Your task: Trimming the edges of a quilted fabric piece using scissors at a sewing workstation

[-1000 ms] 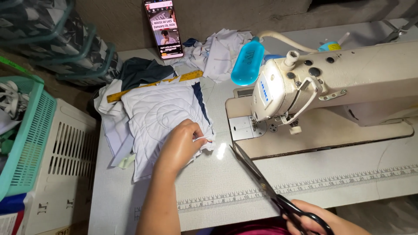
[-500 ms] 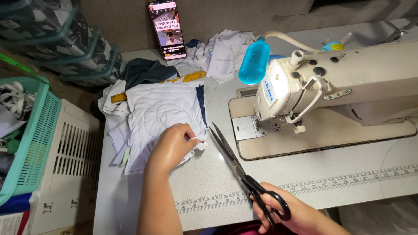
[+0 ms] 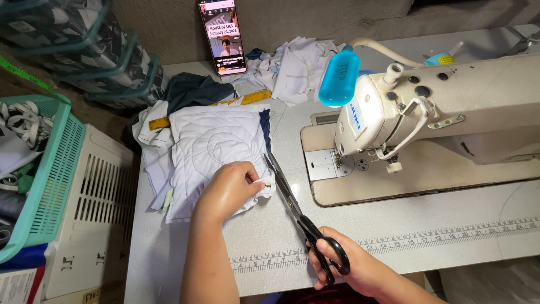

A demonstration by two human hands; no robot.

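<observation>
A white quilted fabric piece [image 3: 211, 152] with a dark blue edge lies on the table, on top of other white cloth. My left hand [image 3: 230, 188] rests on its lower right corner and pinches the edge there. My right hand [image 3: 351, 270] grips black-handled scissors [image 3: 295, 208] near the table's front edge. The blades point up and to the left, slightly apart, with their tips right beside the pinched corner of the fabric.
A cream sewing machine [image 3: 439, 112] fills the right side, a blue bottle [image 3: 339, 77] by its head. A phone [image 3: 221, 35] leans on the back wall near a heap of white cloth [image 3: 292, 67]. A yellow ruler [image 3: 247, 98] and dark garment [image 3: 194, 90] lie behind the fabric. Teal basket [image 3: 53, 174] stands left.
My right hand has carried the scissors up and to the left, bringing the blades next to the fabric corner. My left hand has stayed on that corner.
</observation>
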